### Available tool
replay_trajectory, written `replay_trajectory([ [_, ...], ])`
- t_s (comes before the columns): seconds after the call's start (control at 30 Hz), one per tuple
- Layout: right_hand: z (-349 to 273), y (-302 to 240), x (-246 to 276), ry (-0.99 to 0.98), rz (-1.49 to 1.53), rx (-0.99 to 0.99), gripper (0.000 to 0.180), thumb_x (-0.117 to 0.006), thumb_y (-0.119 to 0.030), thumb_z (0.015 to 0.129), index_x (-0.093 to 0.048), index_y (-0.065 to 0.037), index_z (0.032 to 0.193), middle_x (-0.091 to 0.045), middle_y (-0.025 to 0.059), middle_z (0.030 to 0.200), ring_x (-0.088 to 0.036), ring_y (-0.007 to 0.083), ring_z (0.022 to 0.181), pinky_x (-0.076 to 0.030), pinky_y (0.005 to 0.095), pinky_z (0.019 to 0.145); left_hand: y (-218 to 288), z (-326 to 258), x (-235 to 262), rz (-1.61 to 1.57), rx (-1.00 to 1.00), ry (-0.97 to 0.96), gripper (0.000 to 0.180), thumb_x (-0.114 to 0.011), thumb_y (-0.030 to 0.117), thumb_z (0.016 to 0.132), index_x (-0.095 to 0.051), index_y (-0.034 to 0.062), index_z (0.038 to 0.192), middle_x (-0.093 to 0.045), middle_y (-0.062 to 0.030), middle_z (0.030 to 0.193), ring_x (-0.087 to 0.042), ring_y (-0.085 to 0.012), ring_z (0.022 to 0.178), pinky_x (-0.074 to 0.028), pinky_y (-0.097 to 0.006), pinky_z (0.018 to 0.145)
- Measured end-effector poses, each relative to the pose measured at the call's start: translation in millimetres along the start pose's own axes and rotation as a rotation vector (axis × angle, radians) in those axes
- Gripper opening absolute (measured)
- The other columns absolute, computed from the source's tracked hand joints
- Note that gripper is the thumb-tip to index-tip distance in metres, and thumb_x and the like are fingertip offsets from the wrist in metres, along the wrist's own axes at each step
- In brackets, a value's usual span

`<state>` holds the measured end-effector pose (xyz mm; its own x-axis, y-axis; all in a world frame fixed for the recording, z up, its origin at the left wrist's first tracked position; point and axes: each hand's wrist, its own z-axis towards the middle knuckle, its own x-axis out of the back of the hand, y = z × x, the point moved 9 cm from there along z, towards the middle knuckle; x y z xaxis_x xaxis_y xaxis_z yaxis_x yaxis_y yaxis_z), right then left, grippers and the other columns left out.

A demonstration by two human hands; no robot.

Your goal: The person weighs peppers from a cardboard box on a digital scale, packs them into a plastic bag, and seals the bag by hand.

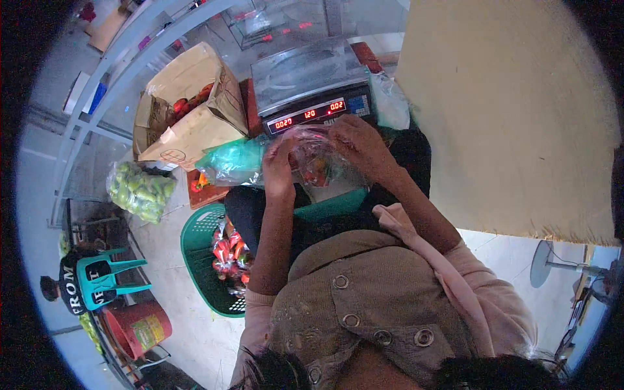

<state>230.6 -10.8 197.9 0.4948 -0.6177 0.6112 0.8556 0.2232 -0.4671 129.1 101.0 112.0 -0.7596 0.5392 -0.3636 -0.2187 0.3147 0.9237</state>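
A clear plastic bag (316, 170) with red and some green peppers in it hangs between my two hands, above my lap. My left hand (279, 168) pinches the left side of its mouth. My right hand (364, 146) grips the right side of the gathered plastic, fingers bent. Just beyond them stands a digital scale (309, 71) with a bare metal plate and a lit red display. By my left wrist lies a stack of teal and clear plastic bags (234, 161).
Left of the scale, an open cardboard box (201, 133) holds red peppers. Below it sit a bag of green vegetables (140, 193) and a green basket (190, 250) of bagged peppers. A large cardboard sheet (507, 123) blocks the right. Farther left are a teal stool (107, 279) and red bucket (123, 328).
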Motion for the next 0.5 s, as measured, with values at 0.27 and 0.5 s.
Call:
replay_trajectory([
  [0.27,-3.4,15.5,-1.9,-0.147,0.486,-0.258,0.016,-0.053,-0.015,0.077,-0.047,-0.003,0.084,-0.043,0.0045,0.066,-0.043,0.0122,0.057,-0.036,0.0252,0.053,26.6,-7.9,-29.1,0.073,-0.067,-0.048,0.020,-0.046,0.014,0.082,-0.059,0.0007,0.089,-0.060,-0.0051,0.081,-0.056,-0.0124,0.074,-0.043,-0.025,0.068],
  [0.5,3.0,-5.1,-10.3,-0.326,0.030,-0.062,0.029,-0.057,-0.022,0.073,-0.052,-0.006,0.096,-0.055,0.0127,0.072,-0.055,0.0252,0.062,-0.042,0.0340,0.056,24.2,-8.2,-23.8,0.091,-0.103,-0.004,0.020,-0.045,0.015,0.083,-0.059,0.0001,0.088,-0.058,-0.0032,0.076,-0.054,-0.0089,0.066,-0.043,-0.022,0.060],
])
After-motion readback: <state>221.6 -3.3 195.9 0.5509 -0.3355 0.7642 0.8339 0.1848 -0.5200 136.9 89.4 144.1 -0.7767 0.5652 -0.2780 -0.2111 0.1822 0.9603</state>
